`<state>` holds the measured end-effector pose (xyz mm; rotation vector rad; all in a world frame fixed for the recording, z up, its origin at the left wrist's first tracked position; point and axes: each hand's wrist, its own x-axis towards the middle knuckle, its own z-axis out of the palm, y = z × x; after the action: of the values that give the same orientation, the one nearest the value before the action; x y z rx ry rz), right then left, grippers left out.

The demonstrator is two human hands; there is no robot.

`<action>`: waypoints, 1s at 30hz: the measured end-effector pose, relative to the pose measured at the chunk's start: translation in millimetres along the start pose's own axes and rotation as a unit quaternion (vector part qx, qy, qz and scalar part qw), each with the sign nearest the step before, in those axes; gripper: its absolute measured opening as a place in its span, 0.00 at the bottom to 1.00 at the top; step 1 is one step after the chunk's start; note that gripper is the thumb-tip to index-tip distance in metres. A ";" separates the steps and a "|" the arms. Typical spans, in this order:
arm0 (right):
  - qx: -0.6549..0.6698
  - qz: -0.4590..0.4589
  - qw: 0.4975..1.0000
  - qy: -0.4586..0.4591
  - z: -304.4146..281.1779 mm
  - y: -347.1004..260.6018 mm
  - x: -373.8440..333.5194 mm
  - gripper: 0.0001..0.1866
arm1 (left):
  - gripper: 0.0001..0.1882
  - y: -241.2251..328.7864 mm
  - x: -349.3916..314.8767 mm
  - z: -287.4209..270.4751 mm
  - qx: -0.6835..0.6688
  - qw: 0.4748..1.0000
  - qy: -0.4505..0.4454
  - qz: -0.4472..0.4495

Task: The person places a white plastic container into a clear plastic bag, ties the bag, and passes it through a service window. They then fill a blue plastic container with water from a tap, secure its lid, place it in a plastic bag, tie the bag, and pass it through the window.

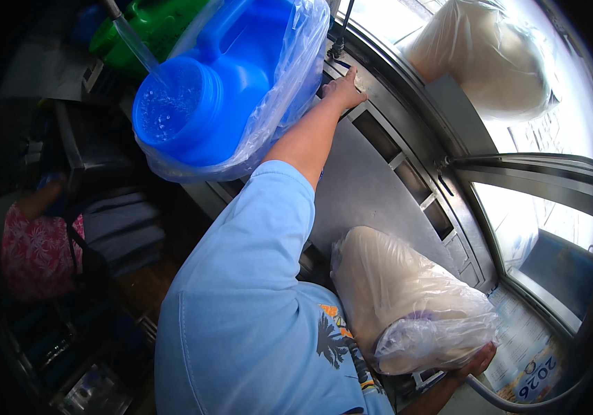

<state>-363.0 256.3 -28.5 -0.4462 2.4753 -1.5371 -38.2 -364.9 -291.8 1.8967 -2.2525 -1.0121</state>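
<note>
My left hand (343,91) reaches across a metal counter, with its fingers partly stretched and touching the metal frame by the window. At the lower right my right hand (480,361) grips the end of a clear plastic bag (400,297) filled with something pale beige and rounded. The bag lies close against my body; what is inside cannot be made out exactly. Left of my left arm stands a blue plastic jug (241,90) in a clear plastic wrap. Water bubbles in its wide mouth, where a clear tube (137,43) runs in.
A green jug (154,34) stands behind the blue one. Another bag with beige contents (490,62) shows by the bright window. The metal counter (359,187) has rectangular slots along the window frame. A person in a pink patterned top (40,249) is at the left. Printed paper (518,346) lies lower right.
</note>
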 end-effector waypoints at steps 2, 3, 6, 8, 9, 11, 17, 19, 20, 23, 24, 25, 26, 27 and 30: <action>-0.025 0.001 0.999 0.031 4.3 -6.4 -3.9 0.25 | 0.57 1.8 0.7 0.7 -0.001 1.000 -0.013 -0.015; -0.039 -0.007 0.999 0.021 6.2 -9.4 -5.2 0.25 | 0.57 2.8 1.1 0.3 -0.005 1.000 -0.015 -0.010; -0.046 -0.012 0.999 -0.012 8.5 -14.4 -6.1 0.25 | 0.57 4.9 0.9 -2.1 -0.004 1.000 -0.013 -0.014; 0.008 0.006 0.999 -0.045 7.6 -13.5 -5.2 0.25 | 0.57 5.8 -0.4 -3.8 0.009 0.999 -0.024 -0.021; -0.028 0.006 1.000 -0.012 6.9 -11.9 -4.7 0.25 | 0.57 6.0 -1.0 -4.3 0.011 1.000 -0.018 -0.018; -0.068 -0.030 0.997 0.013 4.7 -7.6 -3.3 0.26 | 0.57 6.3 -2.4 -4.4 0.019 1.000 -0.015 -0.015; -0.034 -0.020 0.999 -0.004 -0.1 -0.3 -0.6 0.28 | 0.56 9.1 -7.0 -4.1 0.001 0.999 -0.021 -0.030; -0.022 -0.007 1.000 0.004 0.5 -1.6 -1.2 0.28 | 0.57 10.3 -8.0 -6.6 0.016 0.999 -0.028 -0.022; -0.011 0.001 1.000 0.004 1.1 -2.3 -1.9 0.28 | 0.57 10.6 -8.7 -8.4 0.025 0.999 -0.031 -0.022; -0.030 0.003 1.000 -0.001 2.2 -4.6 -3.2 0.28 | 0.57 12.2 -10.8 -13.2 0.054 0.997 -0.041 -0.022; -0.032 0.007 0.999 -0.002 2.6 -5.0 -3.3 0.28 | 0.56 12.7 -11.6 -14.5 0.059 0.997 -0.040 -0.021; -0.023 0.009 1.000 -0.008 2.9 -5.4 -3.2 0.28 | 0.56 12.9 -12.0 -15.6 0.065 0.997 -0.039 -0.020; -0.012 0.011 1.000 -0.013 3.2 -5.9 -3.1 0.28 | 0.56 13.2 -12.5 -16.2 0.071 0.997 -0.038 -0.019; -0.014 0.011 1.000 -0.014 3.6 -6.4 -3.0 0.28 | 0.56 13.3 -12.8 -16.5 0.073 0.996 -0.038 -0.018; -0.014 0.014 1.000 -0.012 5.4 -8.8 -3.8 0.28 | 0.56 13.3 -13.4 -15.0 0.081 0.996 -0.036 -0.017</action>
<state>-356.3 249.4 -22.9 -0.4306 2.4773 -1.4810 -40.1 -359.2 -268.5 1.9969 -2.4191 -0.9419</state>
